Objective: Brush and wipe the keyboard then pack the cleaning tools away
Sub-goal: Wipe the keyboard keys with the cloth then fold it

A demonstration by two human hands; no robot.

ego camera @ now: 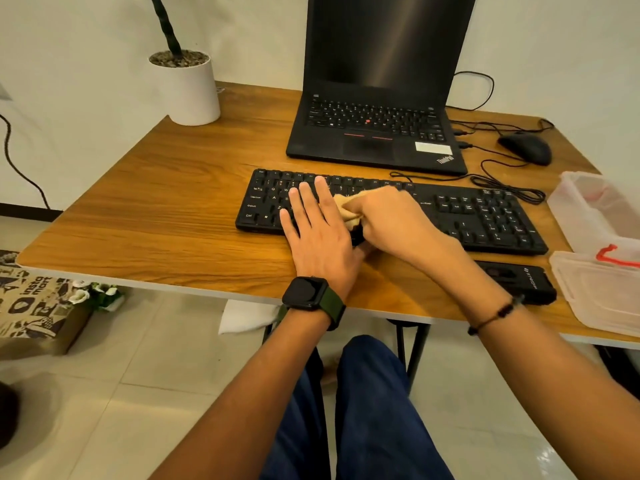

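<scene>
On the keyboard, mid-surface | left hand is lying flat, released, likely steadying it; right hand is clenching the cloth, rubbing keys | open box is waiting just right of the keyboard

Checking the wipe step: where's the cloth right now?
In the head view the tan cloth is bunched in the right hand, pressed on the middle of the black keyboard, right beside the flat left hand.

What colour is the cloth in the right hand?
Tan-yellow cloth, bunched under the right hand on the keyboard; head view.
</scene>
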